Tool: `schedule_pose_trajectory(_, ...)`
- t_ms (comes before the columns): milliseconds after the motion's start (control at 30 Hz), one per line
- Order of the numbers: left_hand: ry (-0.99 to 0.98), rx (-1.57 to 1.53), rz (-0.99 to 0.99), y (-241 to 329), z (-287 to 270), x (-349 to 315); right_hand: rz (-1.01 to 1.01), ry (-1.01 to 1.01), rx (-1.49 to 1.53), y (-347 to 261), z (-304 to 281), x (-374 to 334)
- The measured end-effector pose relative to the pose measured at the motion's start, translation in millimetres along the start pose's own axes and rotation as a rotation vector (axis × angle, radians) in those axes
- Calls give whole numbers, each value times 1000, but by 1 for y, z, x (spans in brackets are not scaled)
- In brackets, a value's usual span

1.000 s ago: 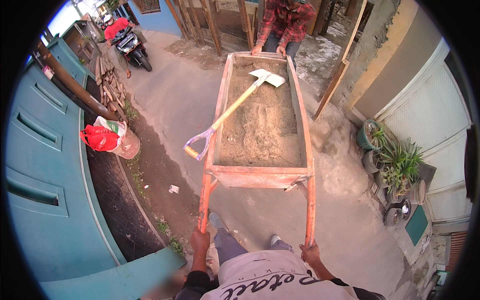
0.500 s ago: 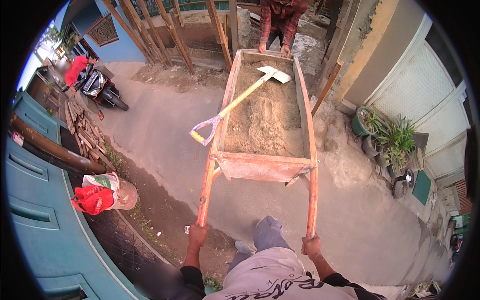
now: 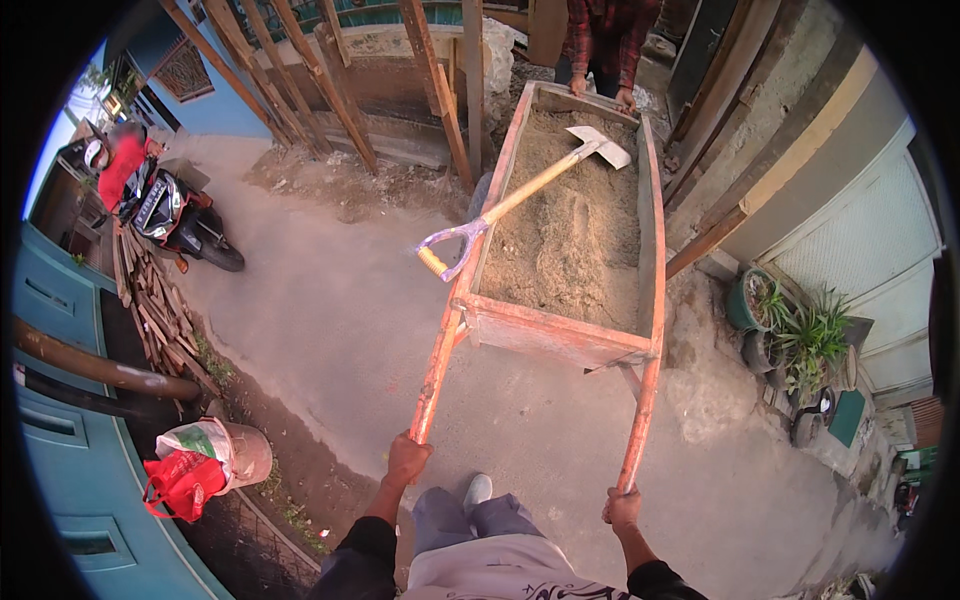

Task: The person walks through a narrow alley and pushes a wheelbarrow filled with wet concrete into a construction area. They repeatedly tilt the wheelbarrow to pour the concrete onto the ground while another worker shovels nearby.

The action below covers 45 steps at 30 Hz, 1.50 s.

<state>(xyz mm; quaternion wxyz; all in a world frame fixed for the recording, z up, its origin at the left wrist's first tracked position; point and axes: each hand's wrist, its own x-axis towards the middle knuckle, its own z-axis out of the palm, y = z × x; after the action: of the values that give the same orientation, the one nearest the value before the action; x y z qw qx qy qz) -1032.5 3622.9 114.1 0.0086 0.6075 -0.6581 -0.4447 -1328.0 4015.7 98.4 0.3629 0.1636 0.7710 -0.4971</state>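
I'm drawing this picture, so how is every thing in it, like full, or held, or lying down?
Cart, loaded with sand.
Shovel, lying slantwise on the sand, its grip sticking out past the cart.
Left hand, closed on the left handle.
Right hand, closed on the right handle.
Other person's hands, holding the far rim.
Motorbike, upright.
Wood pieces, piled up.
Bucket, red bag up against it.

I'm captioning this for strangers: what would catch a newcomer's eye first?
Probably the cart of sand in the upper middle, with a shovel lying slantwise across it. Below, the left hand and right hand grip its orange poles. A red bag stands out at lower left.
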Motion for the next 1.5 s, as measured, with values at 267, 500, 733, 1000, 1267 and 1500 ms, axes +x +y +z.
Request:
schedule_pose_trajectory(267,46,151,105,122,-96,323,-64,17,163,-165,227,49)
schedule_pose_trajectory(500,-81,118,223,236,-79,371,-4,185,64,-248,222,124)
schedule_pose_trajectory(733,-160,190,268,384,-61,438,-10,225,202,-349,220,213)
schedule_pose_trajectory(1000,-194,178,130,504,-29,545,-54,194,194,-470,237,291)
schedule_pose_trajectory(1267,-124,114,273,622,24,653,-121,219,130,-619,216,398)
schedule_pose_trajectory(1500,-205,131,188,773,39,702,-166,202,108,-747,215,474)
